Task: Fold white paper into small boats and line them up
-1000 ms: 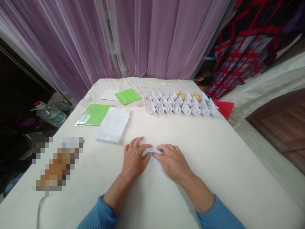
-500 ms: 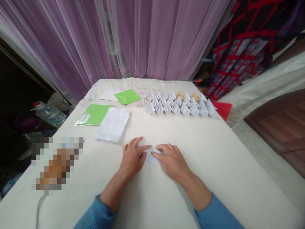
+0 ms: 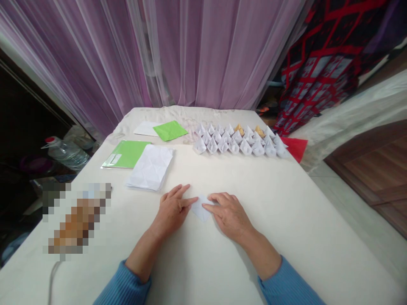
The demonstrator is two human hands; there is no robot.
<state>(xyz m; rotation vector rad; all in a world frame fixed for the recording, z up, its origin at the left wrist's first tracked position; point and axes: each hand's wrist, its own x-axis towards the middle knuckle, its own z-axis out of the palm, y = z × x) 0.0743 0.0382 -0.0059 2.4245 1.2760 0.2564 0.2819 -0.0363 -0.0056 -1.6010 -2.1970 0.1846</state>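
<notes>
A small folded white paper piece (image 3: 200, 208) lies flat on the cream table (image 3: 286, 220) between my hands. My left hand (image 3: 171, 209) rests beside its left edge, fingers stretched out and a fingertip touching the paper. My right hand (image 3: 229, 214) lies on its right part, fingers flat and pressing it down. Both sleeves are blue.
A stack of creased white sheets (image 3: 151, 167) lies to the left, with a green paper pack (image 3: 125, 153), a loose green sheet (image 3: 170, 129) and a white sheet (image 3: 144, 128) behind. Several folded white paper boats (image 3: 241, 142) stand in rows at the back, a red sheet (image 3: 296, 147) beside them. Purple curtains hang behind.
My left hand has slid a little left and off the paper, so more of the folded piece shows. My right hand has stayed on it.
</notes>
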